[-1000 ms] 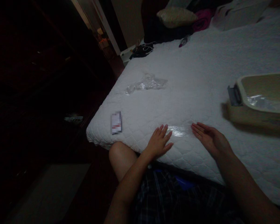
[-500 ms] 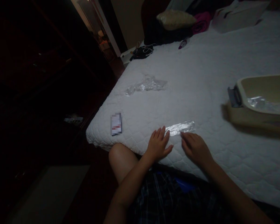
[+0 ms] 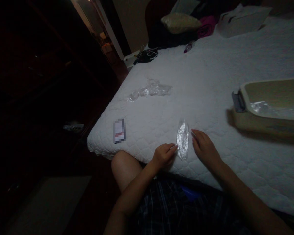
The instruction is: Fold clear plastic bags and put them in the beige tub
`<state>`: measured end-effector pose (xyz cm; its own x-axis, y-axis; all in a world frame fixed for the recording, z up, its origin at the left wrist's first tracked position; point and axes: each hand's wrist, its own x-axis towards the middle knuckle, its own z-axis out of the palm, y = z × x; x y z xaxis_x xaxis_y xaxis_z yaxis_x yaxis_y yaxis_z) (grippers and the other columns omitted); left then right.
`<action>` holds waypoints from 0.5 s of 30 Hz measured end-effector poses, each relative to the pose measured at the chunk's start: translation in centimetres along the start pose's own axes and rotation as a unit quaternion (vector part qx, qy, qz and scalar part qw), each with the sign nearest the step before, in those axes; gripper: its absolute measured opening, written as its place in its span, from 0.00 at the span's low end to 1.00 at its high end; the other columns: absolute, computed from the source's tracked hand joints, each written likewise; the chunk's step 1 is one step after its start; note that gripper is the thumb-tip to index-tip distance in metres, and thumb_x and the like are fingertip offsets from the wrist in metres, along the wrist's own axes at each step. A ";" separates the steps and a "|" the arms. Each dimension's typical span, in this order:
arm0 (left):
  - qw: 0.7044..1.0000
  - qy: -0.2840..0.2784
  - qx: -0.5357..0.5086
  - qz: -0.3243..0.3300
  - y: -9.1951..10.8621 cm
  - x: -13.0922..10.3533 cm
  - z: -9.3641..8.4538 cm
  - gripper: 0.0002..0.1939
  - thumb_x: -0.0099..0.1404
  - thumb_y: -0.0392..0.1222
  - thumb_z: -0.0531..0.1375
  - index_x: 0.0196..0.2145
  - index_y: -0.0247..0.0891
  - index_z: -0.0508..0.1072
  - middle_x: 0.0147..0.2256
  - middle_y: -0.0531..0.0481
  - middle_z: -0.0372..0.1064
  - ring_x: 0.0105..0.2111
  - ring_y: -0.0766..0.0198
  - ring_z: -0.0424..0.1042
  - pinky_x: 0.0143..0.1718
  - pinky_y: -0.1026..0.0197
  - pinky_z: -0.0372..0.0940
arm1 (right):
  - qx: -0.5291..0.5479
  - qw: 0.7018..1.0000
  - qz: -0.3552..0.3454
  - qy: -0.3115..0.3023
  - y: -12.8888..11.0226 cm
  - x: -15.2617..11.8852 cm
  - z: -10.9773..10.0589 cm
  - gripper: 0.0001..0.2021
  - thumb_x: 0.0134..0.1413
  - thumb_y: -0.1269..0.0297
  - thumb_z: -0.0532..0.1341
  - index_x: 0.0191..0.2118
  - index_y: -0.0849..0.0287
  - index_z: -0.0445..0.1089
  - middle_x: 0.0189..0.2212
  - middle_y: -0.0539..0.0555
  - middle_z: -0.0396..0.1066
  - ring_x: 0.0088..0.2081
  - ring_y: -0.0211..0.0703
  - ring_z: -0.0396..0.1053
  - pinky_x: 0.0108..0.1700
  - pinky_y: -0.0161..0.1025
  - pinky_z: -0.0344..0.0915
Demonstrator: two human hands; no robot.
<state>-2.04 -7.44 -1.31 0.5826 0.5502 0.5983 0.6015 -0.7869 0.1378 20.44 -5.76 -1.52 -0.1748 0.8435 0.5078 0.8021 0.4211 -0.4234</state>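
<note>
A flattened, shiny clear plastic piece (image 3: 182,138) lies lengthwise away from me on the white quilted bed (image 3: 147,130). My left hand (image 3: 163,156) is at its left edge, thumb and fingers pinched on the plastic. Just right of the plastic is my right hand (image 3: 205,146), apart from it, with fingers bent and close together; whether anything small is between them cannot be made out.
Crumpled clear plastic (image 3: 150,89) lies farther back. A blurred card-like item (image 3: 119,131) sits near the left corner. At right stands a beige bin (image 3: 267,125) with plastic inside. A white box (image 3: 243,21) and a pillow (image 3: 180,23) are at the back.
The plastic piece has turned from lying sideways to pointing away from me. My left hand has gone from spread fingers to a pinch; my right hand has moved off the plastic.
</note>
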 end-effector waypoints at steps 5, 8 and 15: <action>0.998 -0.006 0.053 0.018 -3.0 1.7 0.0 0.12 0.66 0.36 0.52 0.47 0.37 0.67 0.46 0.40 0.70 0.46 0.57 0.69 0.41 0.53 0.67 | -0.016 0.991 -0.129 -0.020 0.5 -0.2 -1.0 0.16 0.58 0.71 0.52 0.51 0.62 0.65 0.47 0.63 0.68 0.48 0.50 0.66 0.46 0.48 0.66; 0.998 -0.023 0.037 0.040 -3.6 3.1 0.8 0.12 0.65 0.36 0.54 0.46 0.36 0.69 0.47 0.41 0.70 0.47 0.57 0.68 0.44 0.53 0.67 | -0.016 0.985 -0.169 -0.037 0.4 -0.4 -1.1 0.15 0.59 0.71 0.52 0.50 0.61 0.66 0.46 0.62 0.70 0.46 0.49 0.68 0.45 0.47 0.66; 0.999 -0.042 -0.025 0.008 -3.3 3.5 2.4 0.11 0.66 0.38 0.53 0.44 0.37 0.71 0.44 0.45 0.72 0.46 0.60 0.69 0.44 0.53 0.67 | 0.028 0.991 -0.108 -0.080 0.5 -0.5 -0.7 0.13 0.60 0.67 0.51 0.47 0.59 0.67 0.41 0.58 0.74 0.42 0.46 0.71 0.43 0.46 0.66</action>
<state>-0.64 -2.26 -1.60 0.6362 0.5580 0.5329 0.5655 -0.8070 0.1698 21.31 -6.19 -1.39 -0.4304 0.7721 0.4676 0.7040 0.6113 -0.3614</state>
